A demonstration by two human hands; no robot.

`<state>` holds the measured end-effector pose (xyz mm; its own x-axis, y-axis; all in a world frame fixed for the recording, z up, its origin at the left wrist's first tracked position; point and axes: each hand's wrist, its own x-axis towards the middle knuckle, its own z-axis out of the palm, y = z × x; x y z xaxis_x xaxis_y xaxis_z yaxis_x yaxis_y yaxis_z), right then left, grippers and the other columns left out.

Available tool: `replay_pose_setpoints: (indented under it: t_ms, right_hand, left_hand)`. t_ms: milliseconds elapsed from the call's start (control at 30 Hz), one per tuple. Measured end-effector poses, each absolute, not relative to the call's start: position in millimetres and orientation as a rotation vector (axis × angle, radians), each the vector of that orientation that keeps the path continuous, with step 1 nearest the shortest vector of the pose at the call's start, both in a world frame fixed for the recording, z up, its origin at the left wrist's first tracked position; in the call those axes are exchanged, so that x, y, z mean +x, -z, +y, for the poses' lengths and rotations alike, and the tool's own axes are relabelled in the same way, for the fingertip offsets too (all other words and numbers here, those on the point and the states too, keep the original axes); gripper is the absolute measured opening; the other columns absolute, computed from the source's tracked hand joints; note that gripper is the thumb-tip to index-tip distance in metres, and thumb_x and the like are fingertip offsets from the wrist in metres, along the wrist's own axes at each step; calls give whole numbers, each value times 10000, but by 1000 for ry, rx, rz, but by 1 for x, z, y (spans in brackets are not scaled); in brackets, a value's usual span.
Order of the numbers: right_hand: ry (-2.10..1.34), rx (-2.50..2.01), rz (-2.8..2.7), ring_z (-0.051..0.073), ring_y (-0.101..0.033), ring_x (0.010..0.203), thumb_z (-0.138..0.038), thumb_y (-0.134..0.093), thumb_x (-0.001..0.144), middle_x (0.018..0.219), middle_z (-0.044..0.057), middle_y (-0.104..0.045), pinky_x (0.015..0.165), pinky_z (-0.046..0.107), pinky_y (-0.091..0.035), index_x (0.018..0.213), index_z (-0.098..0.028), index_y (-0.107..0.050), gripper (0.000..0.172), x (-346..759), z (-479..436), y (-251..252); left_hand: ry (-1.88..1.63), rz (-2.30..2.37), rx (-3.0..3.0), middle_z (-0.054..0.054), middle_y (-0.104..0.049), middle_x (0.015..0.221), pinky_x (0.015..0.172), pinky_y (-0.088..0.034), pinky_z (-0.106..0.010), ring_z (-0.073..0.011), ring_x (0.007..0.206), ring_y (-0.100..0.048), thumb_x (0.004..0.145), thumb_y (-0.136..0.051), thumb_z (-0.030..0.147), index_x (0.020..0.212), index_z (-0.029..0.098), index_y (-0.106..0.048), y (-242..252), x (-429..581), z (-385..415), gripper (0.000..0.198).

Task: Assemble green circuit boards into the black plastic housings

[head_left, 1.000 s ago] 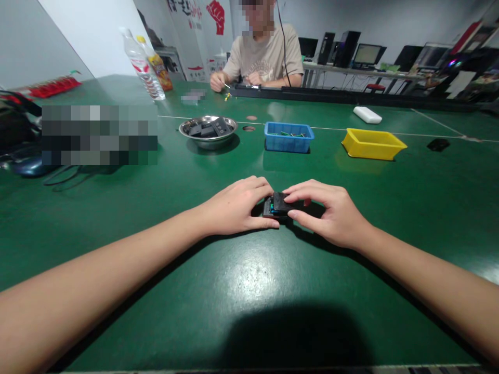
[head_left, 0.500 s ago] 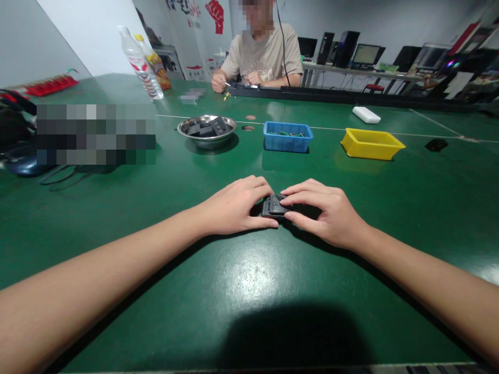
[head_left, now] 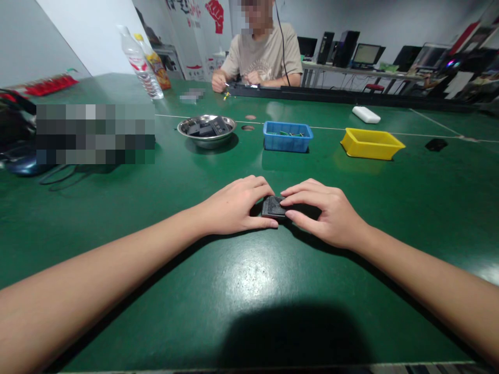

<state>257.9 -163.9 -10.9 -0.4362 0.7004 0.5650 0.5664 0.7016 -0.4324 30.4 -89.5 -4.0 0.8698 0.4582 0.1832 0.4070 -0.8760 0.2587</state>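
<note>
On the green table, a small black plastic block [head_left: 272,207] with a raised, textured top lies between my hands. It seems to be a flat piece sitting on a base; its exact kind does not show. My left hand [head_left: 241,205] grips its left side, thumb along the near edge and fingers at the far edge. From the right, my right hand [head_left: 325,210] holds the block's other end, with thumb and fingertips on its top and near edge. The fingers hide the block's right part.
Beyond the hands stand a steel bowl [head_left: 206,139] of black parts, a blue bin [head_left: 287,143] with small green pieces, and a yellow bin [head_left: 372,150]. A white object [head_left: 366,115] and a black piece [head_left: 435,145] lie at right. Bottles [head_left: 142,65] stand far left; a person [head_left: 265,54] sits opposite.
The black top piece has shifted slightly left and now sits flatter and more evenly over the base. Both hands keep nearly the same place.
</note>
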Motion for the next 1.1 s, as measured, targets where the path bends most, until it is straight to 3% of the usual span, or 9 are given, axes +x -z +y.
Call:
replay_pose_setpoints:
  t_ms: [433, 1100]
  right_hand:
    - [-197, -963, -2158, 209, -676, 936, -202, -657, 899, 1005, 67, -739, 838, 382, -552, 934, -242, -774, 128, 259, -162, 13]
    - [-338, -1041, -2132, 198, -665, 951, -207, -662, 901, 1012, 59, -716, 854, 364, -528, 918, -233, -766, 108, 256, -162, 11]
  left_hand:
    - [-369, 674, 2849, -89, -636, 1030, 812, -466, -331, -229, 939, -591, 887, -628, 587, 1010, 174, -621, 3, 32, -91, 431]
    - [-389, 649, 2826, -85, -647, 1030, 818, -470, -338, -233, 949, -597, 890, -638, 563, 1044, 176, -618, 4, 32, -92, 416]
